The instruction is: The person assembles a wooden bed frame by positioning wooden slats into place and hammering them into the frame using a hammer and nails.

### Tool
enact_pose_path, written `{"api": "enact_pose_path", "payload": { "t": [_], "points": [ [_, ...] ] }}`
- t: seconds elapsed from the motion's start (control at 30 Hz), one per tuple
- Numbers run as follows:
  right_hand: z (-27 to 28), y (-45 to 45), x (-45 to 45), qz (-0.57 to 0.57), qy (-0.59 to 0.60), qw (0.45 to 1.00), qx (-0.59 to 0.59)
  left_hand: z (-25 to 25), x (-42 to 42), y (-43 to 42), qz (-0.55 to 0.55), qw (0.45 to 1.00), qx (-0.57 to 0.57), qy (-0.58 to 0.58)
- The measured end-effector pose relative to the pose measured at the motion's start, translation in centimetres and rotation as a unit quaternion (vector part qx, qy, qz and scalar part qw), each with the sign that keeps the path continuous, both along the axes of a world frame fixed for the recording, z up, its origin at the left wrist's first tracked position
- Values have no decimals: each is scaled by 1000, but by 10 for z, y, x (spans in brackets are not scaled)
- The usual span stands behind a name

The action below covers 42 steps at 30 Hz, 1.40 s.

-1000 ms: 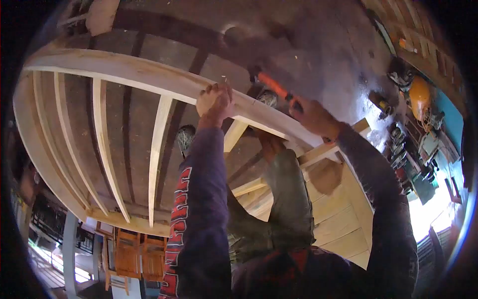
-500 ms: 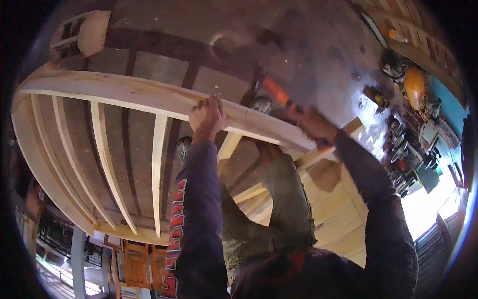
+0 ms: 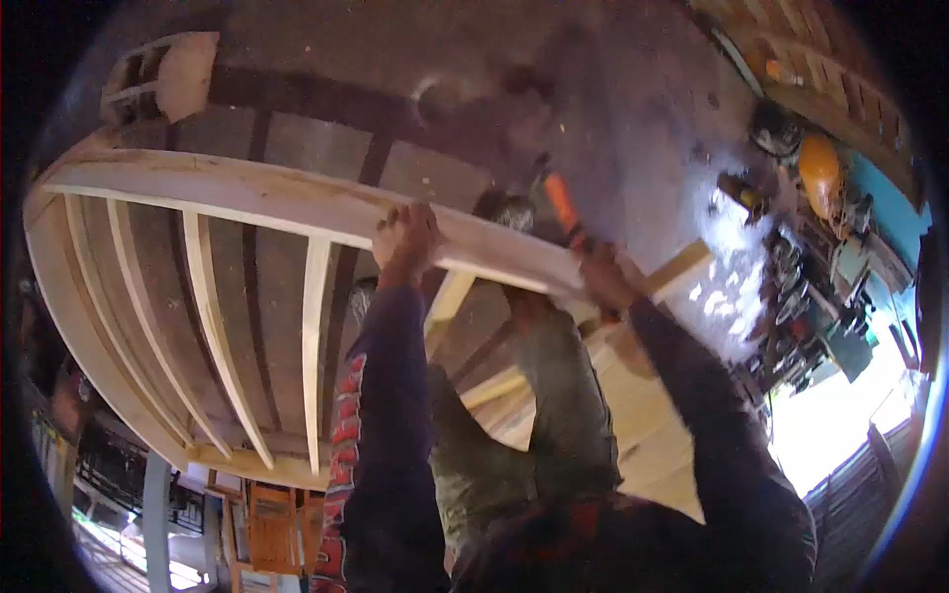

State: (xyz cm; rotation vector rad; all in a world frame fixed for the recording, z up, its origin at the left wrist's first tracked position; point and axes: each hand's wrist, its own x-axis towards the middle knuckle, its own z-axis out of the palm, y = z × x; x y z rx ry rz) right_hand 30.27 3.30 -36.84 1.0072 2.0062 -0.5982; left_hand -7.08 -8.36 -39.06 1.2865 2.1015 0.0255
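A large slatted wooden frame (image 3: 267,185) stands in front of me, its long top rail crossing the view. My left hand (image 3: 405,237) is closed over this rail near its middle; whether a small piece is pinched in its fingertips I cannot make out. My right hand (image 3: 608,277) grips the dark lower end of a hammer (image 3: 560,201) with an orange handle. The hammer's head points up and away from me, beyond the rail and right of my left hand.
My legs (image 3: 563,395) are behind the rail, beside pale wooden boards (image 3: 662,435). Tools and an orange container (image 3: 819,170) clutter the right side. A pale block-like object (image 3: 186,74) sits on the floor at far left. Wooden furniture (image 3: 272,524) stands at lower left.
My right hand and the hammer have moved slightly left and down, and the hammer stands more upright. My left hand stays on the rail, shifted a little.
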Motion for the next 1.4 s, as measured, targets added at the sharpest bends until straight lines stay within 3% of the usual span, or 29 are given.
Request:
{"api": "enact_pose_path", "payload": {
  "t": [0.03, 0.07, 0.17, 0.2, 0.27, 0.3, 0.33, 0.4, 0.43, 0.47, 0.5, 0.57, 0.67, 0.7, 0.77, 0.8, 0.83, 0.9, 0.93, 1.0, 1.03, 1.1, 1.13, 1.2, 1.23, 1.3, 1.33, 1.37, 1.4],
  "points": [
    [36, 34, -28, -356, 60, 927, -100, 3, 5, -12, -7, 1000, -13, -8],
    [74, 69, -59, -576, 77, 808, -95, 1, 4, -10, -2, 1000, -11, 9],
    [122, 159, -75, -665, 197, 718, 63, -16, 6, -4, 2, 999, 10, 48],
    [119, 163, -82, -666, 194, 718, 61, -13, 4, 0, -4, 998, 26, 57],
    [111, 153, -95, -699, 318, 633, 100, -9, 11, -8, -11, 998, 31, 61],
    [94, 126, -90, -693, 335, 631, 96, -7, 12, -5, -2, 997, 21, 74],
    [69, 73, -79, -656, 286, 698, 39, -8, 8, 1, 9, 996, 14, 89],
    [38, -24, -63, -457, 106, 868, -159, -11, 3, -6, 8, 996, 37, 77],
    [38, -34, -65, -379, 16, 890, -253, -14, 2, -8, 8, 997, 59, 57],
    [48, -7, -72, -478, -58, 808, -341, -14, 3, -7, 1, 997, 65, 39],
    [55, 11, -72, -497, -60, 792, -349, -12, 4, 2, 4, 997, 69, 37],
    [69, 52, -64, -557, 33, 794, -243, 8, 2, 6, -10, 999, 2, 30],
    [93, 124, -81, -622, 203, 756, -26, 0, 5, 7, -4, 999, 6, 42],
    [86, 111, -79, -622, 201, 756, -27, -4, 5, 4, 1, 999, -23, 41],
    [56, 48, -72, -669, 318, 668, 67, -14, 8, -4, -8, 999, -21, 45],
    [46, -3, -57, -671, 318, 667, 66, -17, 7, -7, -19, 999, -15, 49],
    [32, -60, -40, -454, 303, 838, 15, -16, 4, -4, -21, 998, -10, 55],
    [27, -86, -47, -206, 263, 942, -33, -9, 4, -3, -17, 997, 47, 52],
    [17, -82, -51, -381, 169, 903, -104, -14, 1, 2, -14, 997, 53, 56],
    [26, -65, -55, -553, 124, 813, -134, -18, 1, -16, -117, 986, 86, 82],
    [41, -25, -59, -575, 140, 796, -125, -10, 2, -16, -121, 986, 81, 79],
    [78, 48, -65, -632, 117, 752, -144, 4, 1, 8, -42, 997, -58, 36],
    [95, 64, -75, -632, 112, 753, -144, 3, 5, 6, -41, 997, -62, 32],
    [113, 81, -92, -717, 214, 663, -36, -8, 6, 3, -29, 997, -41, 50],
    [98, 55, -87, -709, 240, 663, -13, -9, 7, -3, -28, 997, -46, 49],
    [58, -24, -67, -497, 208, 840, -61, -25, 5, -12, -50, 997, -13, 50],
    [62, -40, -75, -263, 119, 954, -79, -15, 1, -7, -49, 997, -7, 55],
    [64, -41, -80, -66, 35, 992, -100, 0, -2, -1, -38, 999, -24, 21],
    [30, -46, -54, -11, 92, 990, -104, 5, -2, 9, -19, 999, -36, -10]
  ]
}}
